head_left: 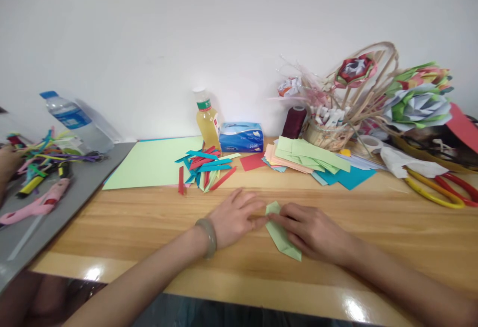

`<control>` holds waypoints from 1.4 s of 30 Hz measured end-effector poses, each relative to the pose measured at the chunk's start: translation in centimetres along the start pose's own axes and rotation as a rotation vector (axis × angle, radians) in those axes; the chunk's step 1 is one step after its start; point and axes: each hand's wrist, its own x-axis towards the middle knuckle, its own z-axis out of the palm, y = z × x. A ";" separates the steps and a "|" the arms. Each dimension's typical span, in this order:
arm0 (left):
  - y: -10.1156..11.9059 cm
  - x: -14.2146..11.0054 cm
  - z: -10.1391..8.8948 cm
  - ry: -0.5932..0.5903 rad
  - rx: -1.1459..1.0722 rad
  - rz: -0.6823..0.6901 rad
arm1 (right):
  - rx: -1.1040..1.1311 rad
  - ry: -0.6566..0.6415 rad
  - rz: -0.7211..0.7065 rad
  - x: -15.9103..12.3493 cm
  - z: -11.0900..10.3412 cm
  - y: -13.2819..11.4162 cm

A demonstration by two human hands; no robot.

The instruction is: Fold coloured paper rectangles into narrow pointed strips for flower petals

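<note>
A light green folded paper (279,237) lies on the wooden table in front of me, its lower end coming to a point. My right hand (313,230) has the index finger stretched over the paper and the other fingers bent, pressing it against the tabletop. From the other side, my left hand (236,217) reaches the paper's left edge with its thumb, fingers spread over the wood. A bracelet (208,238) circles the left wrist. Several folded red, blue and green paper strips (207,165) are heaped beyond my left hand.
Behind stand a yellow drink bottle (207,124), a blue tissue pack (241,137) and a basket (328,135) with paper flowers. Stacked coloured papers (309,155) lie before it. Scissors handles (433,187) are at right. At left are a pink glue gun (41,205) and another person's hand (8,163).
</note>
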 end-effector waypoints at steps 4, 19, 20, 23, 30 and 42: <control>0.1 0.1 0.1 0.077 -0.024 0.001 | -0.029 -0.004 0.037 0.1 0.3 -0.1; 0.2 0.2 -0.2 -0.050 0.043 0.099 | -0.039 0.011 0.024 0.2 0.3 -0.1; 0.2 0.2 -0.2 -0.054 0.055 0.103 | -0.039 0.009 0.025 0.2 0.3 -0.1; 0.2 0.2 -0.2 -0.053 0.094 0.104 | -0.039 0.008 0.026 0.3 0.3 -0.1; 0.3 0.2 -0.2 0.008 0.094 0.114 | -0.007 0.015 0.034 0.3 0.0 -0.3; -0.6 0.1 0.2 -0.033 -0.083 0.076 | 0.273 0.233 0.436 1.2 0.1 0.7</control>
